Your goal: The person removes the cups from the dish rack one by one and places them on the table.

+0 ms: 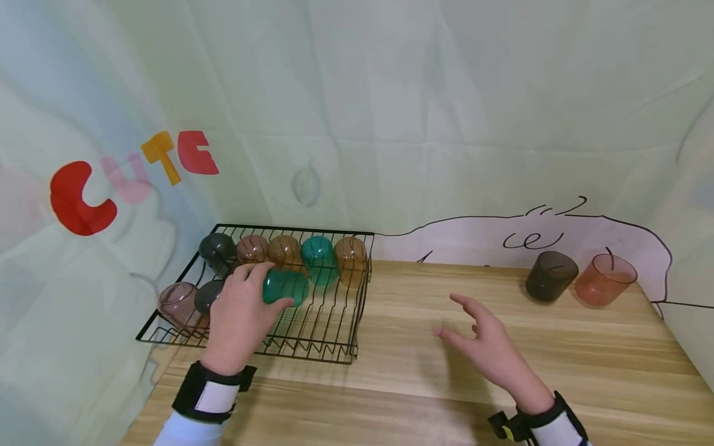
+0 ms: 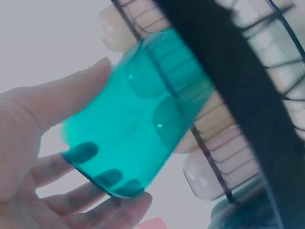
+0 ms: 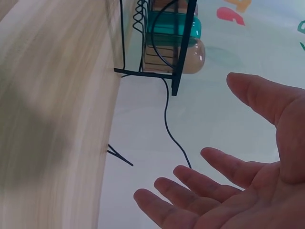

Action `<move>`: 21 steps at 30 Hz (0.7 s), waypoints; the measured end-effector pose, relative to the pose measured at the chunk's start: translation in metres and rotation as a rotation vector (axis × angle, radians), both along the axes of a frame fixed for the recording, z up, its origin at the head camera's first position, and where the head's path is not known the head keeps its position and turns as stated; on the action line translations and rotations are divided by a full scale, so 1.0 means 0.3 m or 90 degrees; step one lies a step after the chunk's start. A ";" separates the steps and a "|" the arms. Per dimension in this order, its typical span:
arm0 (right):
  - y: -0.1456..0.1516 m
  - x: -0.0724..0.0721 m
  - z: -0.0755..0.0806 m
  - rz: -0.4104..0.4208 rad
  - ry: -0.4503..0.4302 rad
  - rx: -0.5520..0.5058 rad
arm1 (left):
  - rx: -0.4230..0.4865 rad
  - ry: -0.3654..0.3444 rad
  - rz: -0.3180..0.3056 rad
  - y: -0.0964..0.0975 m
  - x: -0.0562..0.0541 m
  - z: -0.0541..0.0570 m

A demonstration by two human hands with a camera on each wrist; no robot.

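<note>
- Left grip (image 1: 237, 322) holds a green cup (image 1: 286, 288), not put down.
- Right grip (image 1: 493, 350) is loose.
- Seems part done: rack (image 1: 295, 229) has 5 cups (image 1: 283, 249) in back, bench (image 1: 396, 384) has 2 cups (image 1: 551, 277).

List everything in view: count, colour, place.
Table: 1, light wood, foreground
Wire rack: 1, black, table's left
Back-row cups: 5, grey, pinkish, brown, teal, brown, in rack
Front-row cups: 2, pinkish, grey, in rack
Held cup: 1, teal, above rack
Loose cups: 2, grey, reddish, table's right
Backdrop: 1, pale green, behind
CUTE letters: 4, red, pink, orange, backdrop's left
Printed figure: 1, white, backdrop's right
Wristbands: 2, black and white, wrists
Left sleeve: 1, pale blue, bottom edge
Left hand: 1, bare, gripping held cup, may hide others
Right hand: 1, empty, over table
</note>
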State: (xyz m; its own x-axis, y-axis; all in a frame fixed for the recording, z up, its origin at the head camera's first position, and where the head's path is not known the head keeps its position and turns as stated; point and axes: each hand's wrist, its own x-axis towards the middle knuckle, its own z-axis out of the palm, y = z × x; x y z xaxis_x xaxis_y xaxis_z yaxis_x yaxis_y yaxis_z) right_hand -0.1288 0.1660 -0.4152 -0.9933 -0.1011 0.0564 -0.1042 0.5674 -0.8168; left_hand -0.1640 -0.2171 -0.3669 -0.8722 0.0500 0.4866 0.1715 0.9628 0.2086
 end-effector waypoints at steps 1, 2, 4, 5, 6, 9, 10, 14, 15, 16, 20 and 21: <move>0.003 -0.001 0.004 -0.003 0.002 -0.001 | 0.010 0.009 0.001 0.005 -0.002 0.004; 0.005 -0.003 0.008 -0.005 0.003 -0.002 | 0.023 0.012 0.003 0.010 -0.002 0.009; 0.009 -0.006 0.016 -0.012 0.004 -0.007 | 0.053 0.022 0.004 0.023 -0.004 0.018; 0.010 -0.008 0.019 -0.016 0.003 -0.007 | 0.067 0.030 0.004 0.029 -0.004 0.021; 0.011 -0.009 0.024 -0.019 0.005 -0.008 | 0.081 0.038 0.004 0.036 -0.005 0.023; 0.010 -0.014 0.031 -0.028 0.007 -0.014 | 0.132 0.060 0.007 0.056 -0.011 0.030; 0.009 -0.015 0.034 -0.030 0.006 -0.016 | 0.150 0.066 0.007 0.063 -0.014 0.032; 0.002 -0.017 0.043 -0.036 0.010 -0.032 | 0.238 0.063 0.007 0.097 -0.023 0.043; 0.000 -0.016 0.045 -0.037 0.011 -0.036 | 0.265 0.052 0.005 0.107 -0.023 0.045; -0.003 -0.015 0.048 -0.039 0.012 -0.040 | 0.293 0.038 0.001 0.117 -0.023 0.049; -0.014 -0.013 0.056 -0.044 0.022 -0.059 | 0.386 -0.029 -0.025 0.161 -0.018 0.056; -0.018 -0.012 0.059 -0.044 0.026 -0.066 | 0.400 -0.044 -0.032 0.172 -0.017 0.055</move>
